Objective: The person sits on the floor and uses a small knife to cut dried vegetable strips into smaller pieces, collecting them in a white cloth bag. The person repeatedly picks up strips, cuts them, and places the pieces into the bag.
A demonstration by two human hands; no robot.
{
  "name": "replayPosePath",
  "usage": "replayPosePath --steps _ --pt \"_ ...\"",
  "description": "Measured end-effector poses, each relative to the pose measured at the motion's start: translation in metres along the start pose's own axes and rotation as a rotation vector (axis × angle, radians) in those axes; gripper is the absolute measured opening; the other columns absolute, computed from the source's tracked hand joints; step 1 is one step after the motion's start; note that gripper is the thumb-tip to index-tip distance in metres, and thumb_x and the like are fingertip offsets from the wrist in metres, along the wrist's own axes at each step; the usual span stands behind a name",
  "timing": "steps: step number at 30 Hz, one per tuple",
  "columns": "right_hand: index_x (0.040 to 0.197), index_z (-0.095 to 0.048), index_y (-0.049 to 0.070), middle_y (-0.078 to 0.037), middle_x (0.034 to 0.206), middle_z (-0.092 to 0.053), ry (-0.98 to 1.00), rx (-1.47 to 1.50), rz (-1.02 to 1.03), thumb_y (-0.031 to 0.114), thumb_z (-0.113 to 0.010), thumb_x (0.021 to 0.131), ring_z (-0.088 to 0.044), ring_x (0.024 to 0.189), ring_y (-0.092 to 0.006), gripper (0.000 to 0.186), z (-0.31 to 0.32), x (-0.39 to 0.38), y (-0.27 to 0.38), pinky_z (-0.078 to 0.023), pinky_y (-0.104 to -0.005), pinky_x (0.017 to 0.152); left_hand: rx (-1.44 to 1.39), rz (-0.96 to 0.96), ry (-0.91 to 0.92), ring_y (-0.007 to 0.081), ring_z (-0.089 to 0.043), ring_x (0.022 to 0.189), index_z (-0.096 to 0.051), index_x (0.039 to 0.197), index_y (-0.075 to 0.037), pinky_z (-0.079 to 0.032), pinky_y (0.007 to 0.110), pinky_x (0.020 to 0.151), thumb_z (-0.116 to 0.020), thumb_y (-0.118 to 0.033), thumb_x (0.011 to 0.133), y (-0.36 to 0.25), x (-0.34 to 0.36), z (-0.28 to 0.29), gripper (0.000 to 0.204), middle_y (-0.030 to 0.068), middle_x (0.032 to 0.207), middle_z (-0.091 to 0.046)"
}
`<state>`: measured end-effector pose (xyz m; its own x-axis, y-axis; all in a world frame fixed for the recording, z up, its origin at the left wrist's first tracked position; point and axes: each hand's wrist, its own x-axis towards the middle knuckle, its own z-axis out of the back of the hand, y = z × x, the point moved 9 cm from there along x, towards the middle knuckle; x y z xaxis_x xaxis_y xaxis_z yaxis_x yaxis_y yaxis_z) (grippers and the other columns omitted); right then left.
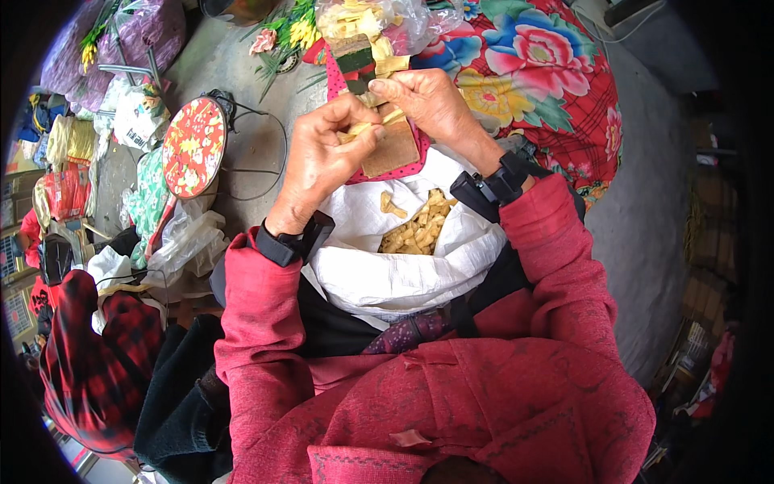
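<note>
Both my hands are raised in the middle of the view, over a brown wooden board [393,152] on a pink-red dotted cloth [419,157]. My left hand [326,147] pinches a pale yellow strip [393,118], thin and paper-like, between thumb and fingers. The strip's other end runs toward my right hand [434,101], whose thumb and fingers are closed near it; the exact grip there is partly hidden. Just beyond lies a dark green block [354,60]. Below the board, a white woven sack [387,278] in my lap holds many small yellow folded pieces [418,230].
Loose yellow strips [351,18] and clear plastic lie at the far end of the board. A red flowered quilt [548,89] bulges on the right. On the left are a round red patterned stool [194,148], plastic bags [189,242] and a person in checked clothing [97,371].
</note>
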<state>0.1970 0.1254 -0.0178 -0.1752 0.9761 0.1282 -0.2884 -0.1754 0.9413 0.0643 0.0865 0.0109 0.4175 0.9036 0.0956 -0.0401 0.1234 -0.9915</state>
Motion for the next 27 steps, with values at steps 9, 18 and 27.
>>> replayPosePath --steps 9,18,27 --pt "0.089 -0.071 0.000 -0.006 0.062 -0.063 -0.052 0.080 -0.023 0.034 -0.068 0.088 -0.051 0.061 -0.0032 0.034 0.025 0.000 0.008 -0.044 -0.0259 0.055 -0.034 -0.026 -0.080 0.0053 -0.053 0.076 -0.059 0.082 -0.003 -0.043 0.021 0.068 -0.066 0.003 0.082 -0.014 -0.007 0.009 0.009 -0.0022 0.079 -0.058" --pt "0.090 -0.071 0.002 -0.011 0.058 -0.058 -0.097 -0.188 -0.018 0.037 -0.063 0.091 -0.051 0.054 -0.0087 0.036 0.030 -0.001 0.010 -0.044 -0.0313 0.053 0.768 0.081 -0.044 0.0093 -0.050 0.050 -0.064 0.084 0.002 -0.041 0.032 0.049 -0.064 -0.025 0.091 0.006 -0.003 0.016 0.027 0.0104 0.057 -0.053" --pt "0.085 -0.069 0.000 -0.011 0.054 -0.054 -0.126 -0.244 -0.069 0.039 -0.064 0.088 -0.048 0.052 -0.0111 0.039 0.031 0.004 -0.005 -0.042 -0.0330 0.052 0.076 0.083 -0.135 0.0048 -0.038 0.059 -0.062 0.078 0.004 -0.034 0.023 0.053 -0.057 -0.025 0.098 -0.005 -0.012 0.020 0.035 -0.0060 0.062 -0.047"
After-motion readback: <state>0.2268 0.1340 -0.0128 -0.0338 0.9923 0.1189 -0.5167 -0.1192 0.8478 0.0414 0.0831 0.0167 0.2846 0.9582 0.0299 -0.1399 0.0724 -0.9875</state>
